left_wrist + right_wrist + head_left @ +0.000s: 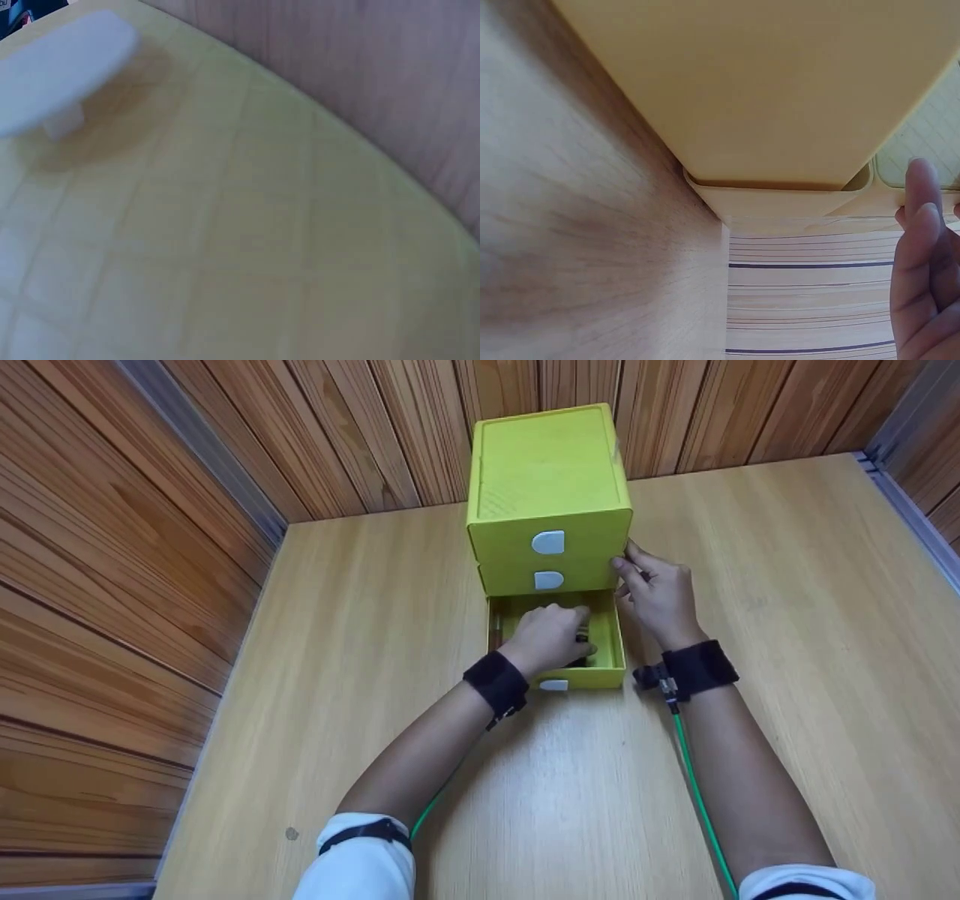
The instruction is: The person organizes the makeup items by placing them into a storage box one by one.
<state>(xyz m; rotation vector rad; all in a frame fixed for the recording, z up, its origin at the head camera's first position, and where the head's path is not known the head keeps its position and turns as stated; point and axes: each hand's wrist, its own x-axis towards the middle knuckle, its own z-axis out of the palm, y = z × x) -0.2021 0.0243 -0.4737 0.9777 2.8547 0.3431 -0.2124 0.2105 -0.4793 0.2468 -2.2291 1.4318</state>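
Note:
A yellow-green drawer cabinet (553, 465) stands against the back wall, its bottom drawer (616, 649) pulled out. My left hand (546, 637) reaches down into that drawer, its fingers and thumb curled round a small dark object (578, 663). The hand covers most of the object, so its kind cannot be told. In the left wrist view the yellow drawer front (247, 217) and its white handle (64, 64) fill the picture, without the hand. My right hand (661, 592) touches the cabinet's right front edge. In the right wrist view its fingers (922, 184) lie against the cabinet's edge.
Two upper drawers are closed, each with a white handle (548, 541). The cabinet stands on a light wooden table (360, 660), with wood-panelled walls (112, 585) behind and at the left. Green cables (694, 780) run along both forearms from the black wrist straps (701, 669).

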